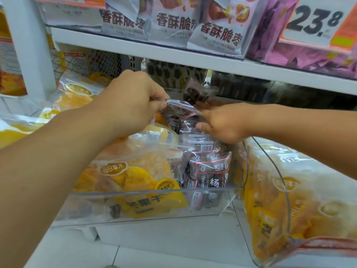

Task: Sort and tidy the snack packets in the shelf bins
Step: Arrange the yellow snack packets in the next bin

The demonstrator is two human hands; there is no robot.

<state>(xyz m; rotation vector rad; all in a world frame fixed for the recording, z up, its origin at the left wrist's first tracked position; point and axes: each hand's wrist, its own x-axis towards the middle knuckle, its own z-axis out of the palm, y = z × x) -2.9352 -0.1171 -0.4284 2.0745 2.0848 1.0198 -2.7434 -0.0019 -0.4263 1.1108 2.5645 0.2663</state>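
Both arms reaching into the clear bin (135, 207) on the lower shelf. Left hand (129, 101) curled, thumb and fingertips pinching the top edge of a small dark packet (181, 109), lifted above the heap toward the back of the bin. Right hand (222, 122) just beside it, to the right and slightly lower, fingers reaching in among more dark packets (210, 171) standing along the bin's right side; blurred and partly hidden, so cannot tell whether gripping one or merely touching.

Held packet lying roughly flat, long axis running left to right, from the left fingertips toward the right hand, near end almost touching the right thumb. Left hand plainly the one in charge of it; right hand nearer the dark stack below.

Yellow mango packets (125, 175) filling the bin's left and front, mixed against the dark ones. A second clear bin (286, 200) of mango to the right. Likely next: dark packet down and rightward, onto its own kind.
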